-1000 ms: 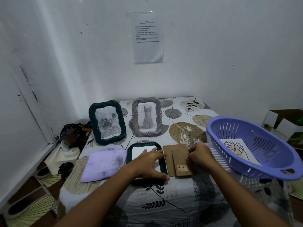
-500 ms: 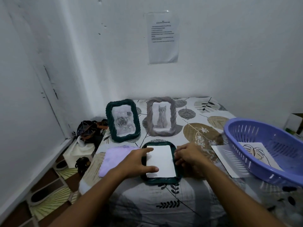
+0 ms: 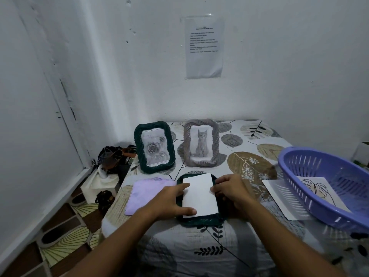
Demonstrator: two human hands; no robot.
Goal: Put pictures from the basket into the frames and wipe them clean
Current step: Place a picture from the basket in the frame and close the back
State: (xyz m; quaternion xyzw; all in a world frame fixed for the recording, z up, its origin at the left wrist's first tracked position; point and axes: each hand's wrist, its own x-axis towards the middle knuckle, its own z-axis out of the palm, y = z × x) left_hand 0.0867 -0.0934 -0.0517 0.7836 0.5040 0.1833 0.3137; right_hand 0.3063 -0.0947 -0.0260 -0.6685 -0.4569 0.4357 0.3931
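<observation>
A dark green frame (image 3: 199, 221) lies flat near the table's front edge with a white picture sheet (image 3: 199, 194) lying blank side up in it. My left hand (image 3: 169, 198) rests on the sheet's left edge, forefinger and thumb spread flat. The curled fingers of my right hand (image 3: 229, 189) pinch the sheet's right edge. A purple basket (image 3: 295, 156) at the right holds a leaf drawing (image 3: 317, 189). Another sheet (image 3: 279, 196) lies partly under it. A purple cloth (image 3: 147, 193) lies left of the frame.
Two filled frames stand upright at the back: a green one with roses (image 3: 153, 146) and a grey one with a cat (image 3: 201, 142). Bags and a white box (image 3: 99, 182) sit on the floor at the left, by the wall.
My right hand left the brown backing board and came to the sheet's right edge. My left hand slid off the sheet's middle to its left edge, uncovering it.
</observation>
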